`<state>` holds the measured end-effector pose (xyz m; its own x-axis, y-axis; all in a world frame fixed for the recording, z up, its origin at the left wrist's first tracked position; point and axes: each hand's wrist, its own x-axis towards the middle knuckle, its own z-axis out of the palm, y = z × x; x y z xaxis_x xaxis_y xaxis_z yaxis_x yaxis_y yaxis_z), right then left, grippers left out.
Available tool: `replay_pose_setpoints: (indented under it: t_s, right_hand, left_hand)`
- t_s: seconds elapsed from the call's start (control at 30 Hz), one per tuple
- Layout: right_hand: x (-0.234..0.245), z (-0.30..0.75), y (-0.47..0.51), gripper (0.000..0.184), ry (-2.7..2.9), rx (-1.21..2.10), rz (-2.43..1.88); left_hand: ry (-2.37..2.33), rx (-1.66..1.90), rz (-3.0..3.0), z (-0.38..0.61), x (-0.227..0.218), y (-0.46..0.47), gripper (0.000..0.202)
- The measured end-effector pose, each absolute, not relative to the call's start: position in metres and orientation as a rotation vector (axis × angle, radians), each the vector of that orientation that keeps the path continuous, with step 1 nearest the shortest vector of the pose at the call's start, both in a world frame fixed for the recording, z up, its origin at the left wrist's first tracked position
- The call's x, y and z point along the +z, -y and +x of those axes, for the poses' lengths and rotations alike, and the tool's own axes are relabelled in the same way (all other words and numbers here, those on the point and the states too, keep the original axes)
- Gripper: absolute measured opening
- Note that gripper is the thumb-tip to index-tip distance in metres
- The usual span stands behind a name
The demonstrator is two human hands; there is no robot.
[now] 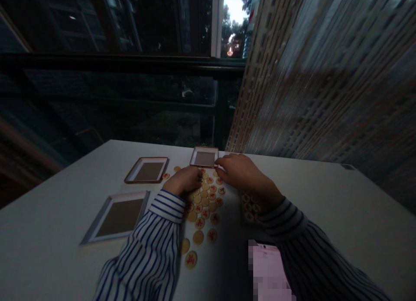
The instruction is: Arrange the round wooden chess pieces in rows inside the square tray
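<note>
Round wooden xiangqi pieces (204,202) are spread in a loose heap, some with red or dark characters up, others blank. My left hand (184,180) rests at the heap's far left side, its fingers curled down on a xiangqi piece (200,179) with a dark mark, partly hidden. On the heap's far right side, my right hand (238,169) has its thumb and fingers apart; the fingertips reach the near right corner of a small shallow tray (191,157). Whether they touch it I cannot tell.
Two more shallow trays stand at left: a brown-rimmed tray (128,178) and a larger pale-rimmed tray (94,231). Under my right forearm, a container of pieces (248,208) is partly covered. A phone (269,270) lies near me. Window and string curtain (276,76) border the white table (312,192).
</note>
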<state>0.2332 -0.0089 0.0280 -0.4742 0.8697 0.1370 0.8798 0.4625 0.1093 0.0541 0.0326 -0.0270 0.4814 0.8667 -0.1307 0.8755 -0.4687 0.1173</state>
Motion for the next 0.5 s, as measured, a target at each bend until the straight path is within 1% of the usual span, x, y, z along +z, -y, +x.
replay_pose_setpoints:
  t_s: [0.3,0.5]
  right_hand:
    - [0.0282,0.2333,0.0094,0.034,2.615,-0.241,-1.562]
    - [0.0289,0.2348,0.0093,0.035,2.628,-0.242,-1.566]
  left_hand:
    - [-1.588,-0.073,2.588,0.0538,-0.029,-0.0323,0.025]
    - [-1.64,0.08,2.571,0.0528,-0.0234,-0.0318,0.032]
